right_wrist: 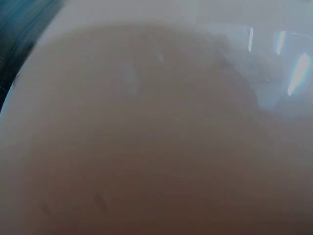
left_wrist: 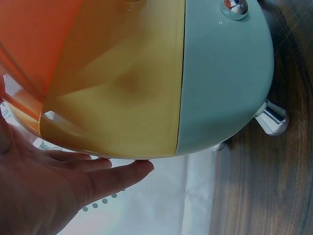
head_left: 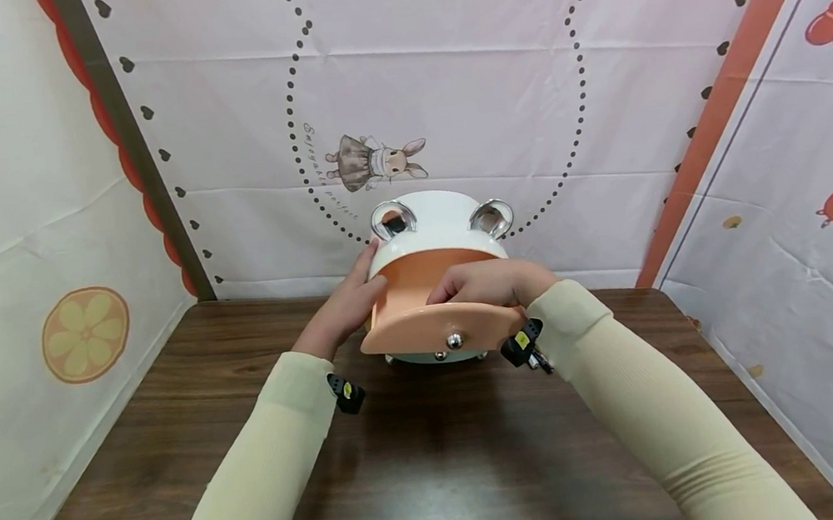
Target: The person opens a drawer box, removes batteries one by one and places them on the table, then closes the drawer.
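Note:
A small rounded storage chest with drawers [head_left: 444, 211] stands on the table, its white top fitted with two shiny silver rings. Its orange drawer [head_left: 408, 332] is pulled out toward me and has a silver knob on the front. My left hand [head_left: 345, 304] rests against the chest's left side; the left wrist view shows its fingers [left_wrist: 122, 177] fairly straight along the curved wall. Over the open drawer, my right hand [head_left: 490, 282] reaches inside with bent fingers. The drawer front hides its fingertips and anything between them. A blurred, glossy pale surface [right_wrist: 171, 98] fills the right wrist view.
Below the orange drawer, a yellow section [left_wrist: 122, 83] and a green section [left_wrist: 225, 73] sit above silver feet [left_wrist: 271, 120]. Dark wooden tabletop [head_left: 421, 460] extends in front. Printed cloth walls [head_left: 447, 106] rise behind and on both sides. Small dark-and-silver items [head_left: 541, 361] show beside my right wrist.

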Action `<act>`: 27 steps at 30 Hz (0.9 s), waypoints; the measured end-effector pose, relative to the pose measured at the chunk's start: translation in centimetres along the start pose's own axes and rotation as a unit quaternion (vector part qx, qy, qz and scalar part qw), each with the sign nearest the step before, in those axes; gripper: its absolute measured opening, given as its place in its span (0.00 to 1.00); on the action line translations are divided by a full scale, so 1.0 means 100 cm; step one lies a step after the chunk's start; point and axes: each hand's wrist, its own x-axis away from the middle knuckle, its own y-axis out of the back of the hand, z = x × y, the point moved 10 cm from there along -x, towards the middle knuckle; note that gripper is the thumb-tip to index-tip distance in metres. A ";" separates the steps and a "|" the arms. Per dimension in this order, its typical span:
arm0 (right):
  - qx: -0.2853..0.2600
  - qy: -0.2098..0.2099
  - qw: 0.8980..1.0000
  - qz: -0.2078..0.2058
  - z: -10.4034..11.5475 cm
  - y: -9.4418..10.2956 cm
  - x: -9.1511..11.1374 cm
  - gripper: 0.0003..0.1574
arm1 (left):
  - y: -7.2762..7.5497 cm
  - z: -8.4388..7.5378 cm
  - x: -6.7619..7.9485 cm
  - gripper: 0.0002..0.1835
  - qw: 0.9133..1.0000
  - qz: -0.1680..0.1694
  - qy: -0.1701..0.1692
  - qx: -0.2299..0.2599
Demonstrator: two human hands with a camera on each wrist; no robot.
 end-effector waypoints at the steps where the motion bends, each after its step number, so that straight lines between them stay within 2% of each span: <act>1: 0.000 0.001 1.000 0.004 0.001 0.000 0.000 0.13 | 0.000 -0.001 0.000 0.37 1.000 0.000 0.001 -0.001; 4: 0.012 0.007 1.000 0.008 0.005 -0.001 -0.003 0.13 | 0.001 -0.005 0.004 0.38 1.000 0.005 0.008 0.002; 8: 0.063 0.033 0.997 -0.002 0.016 0.001 -0.007 0.12 | 0.000 -0.018 0.014 0.38 1.000 0.014 0.015 0.008; 11: 0.098 0.051 0.994 -0.008 0.023 0.002 -0.010 0.12 | 0.000 -0.028 0.021 0.38 1.000 0.016 0.007 0.002; 14: 0.114 0.059 0.992 -0.007 0.027 0.002 -0.012 0.13 | 0.000 -0.032 0.024 0.37 1.000 0.017 0.000 -0.004; 17: 0.112 0.059 0.992 -0.001 0.028 0.000 -0.014 0.14 | 0.000 -0.028 0.020 0.37 1.000 0.018 -0.001 0.005; 24: 0.061 0.042 0.997 0.027 0.024 -0.005 -0.016 0.14 | 0.002 -0.003 0.002 0.38 1.000 0.002 -0.002 -0.003; 27: 0.041 0.029 0.998 0.037 0.020 -0.007 -0.016 0.14 | 0.001 -0.001 -0.001 0.38 1.000 -0.003 -0.011 -0.003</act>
